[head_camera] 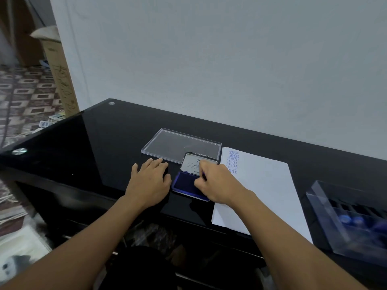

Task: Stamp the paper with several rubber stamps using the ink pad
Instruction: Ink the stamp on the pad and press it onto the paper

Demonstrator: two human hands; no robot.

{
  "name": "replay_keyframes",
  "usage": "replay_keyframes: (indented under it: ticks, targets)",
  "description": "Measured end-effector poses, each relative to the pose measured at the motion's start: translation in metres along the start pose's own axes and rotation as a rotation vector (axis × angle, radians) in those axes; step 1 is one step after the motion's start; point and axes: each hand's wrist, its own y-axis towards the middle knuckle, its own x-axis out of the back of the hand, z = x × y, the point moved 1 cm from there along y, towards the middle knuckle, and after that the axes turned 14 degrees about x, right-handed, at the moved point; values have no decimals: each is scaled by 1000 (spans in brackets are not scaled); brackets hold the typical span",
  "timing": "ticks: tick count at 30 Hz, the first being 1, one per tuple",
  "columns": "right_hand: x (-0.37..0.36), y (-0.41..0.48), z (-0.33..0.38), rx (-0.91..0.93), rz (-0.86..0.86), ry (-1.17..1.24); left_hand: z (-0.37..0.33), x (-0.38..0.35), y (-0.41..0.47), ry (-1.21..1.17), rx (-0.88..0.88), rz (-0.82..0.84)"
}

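An open blue ink pad [184, 184] lies on the black glass desk, its metal lid [192, 165] raised behind it. My right hand [217, 182] hovers over the pad with fingers curled, pinching something small that the hand mostly hides, likely a rubber stamp pressed to the ink. My left hand [149, 181] rests flat on the desk, just left of the pad. To the right lies a white paper [261, 191] with blue "AMENDED" and "SAMPLE" prints stacked at its top left corner.
A clear plastic lid [180, 146] lies flat behind the ink pad. At the right edge a clear box [347, 220] holds several blue-topped stamps. The desk's [94, 143] left half is bare glass; a wall stands behind it.
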Motion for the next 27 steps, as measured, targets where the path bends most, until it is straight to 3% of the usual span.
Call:
replay_keyframes:
  ticks: [15,27]
  targets:
    - [-1,-1,-3,-11,-29,11,-27,20,3,-134,41,-60]
    - [-1,0,-6,16,-29,5,-50,28,11,-194,-64,-75]
